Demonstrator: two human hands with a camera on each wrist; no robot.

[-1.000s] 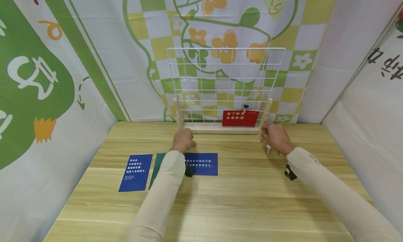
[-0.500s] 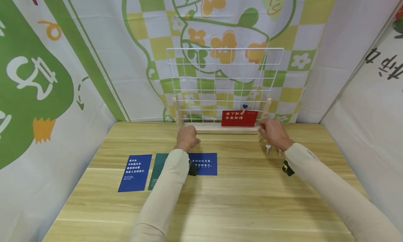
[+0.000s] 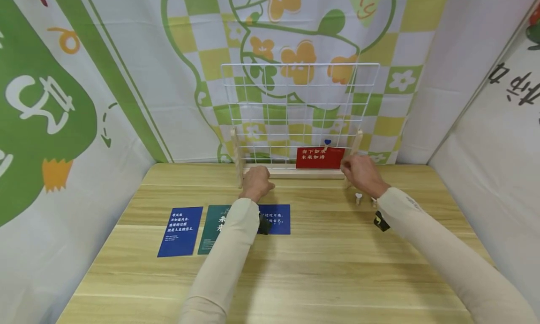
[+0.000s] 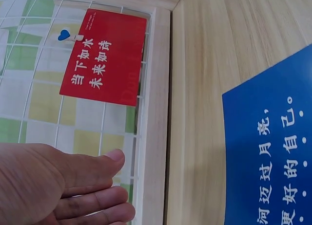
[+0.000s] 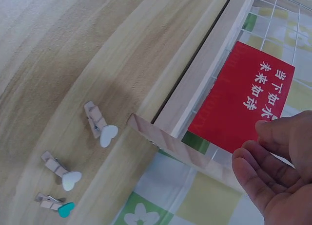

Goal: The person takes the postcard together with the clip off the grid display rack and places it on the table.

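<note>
A red card [image 3: 312,158] hangs low on the right side of the white wire grid [image 4: 56,130], held by a clothespin with a blue heart [image 4: 65,35]. At the card's right edge is my right hand [image 3: 363,175]. In the right wrist view its thumb and loosely bent fingers [image 5: 253,174] overlap the card's edge and corner; whether they touch it I cannot tell. My left hand [image 3: 256,182] is before the grid's left part, fingers relaxed and holding nothing. Below it, my sleeve partly covers a green card [image 3: 208,230] and a blue card [image 3: 278,219].
The grid stands in a wooden base [image 3: 308,174] at the table's back. Clothespins with two white hearts [image 5: 108,136] and one green heart [image 5: 66,209] lie right of it. Another blue card [image 3: 180,231] lies at the left. A printed cloth [image 3: 202,24] hangs behind.
My left hand has moved slightly right, uncovering more of the green card. My right hand has shifted left and up from the base's right post to the red card's edge.
</note>
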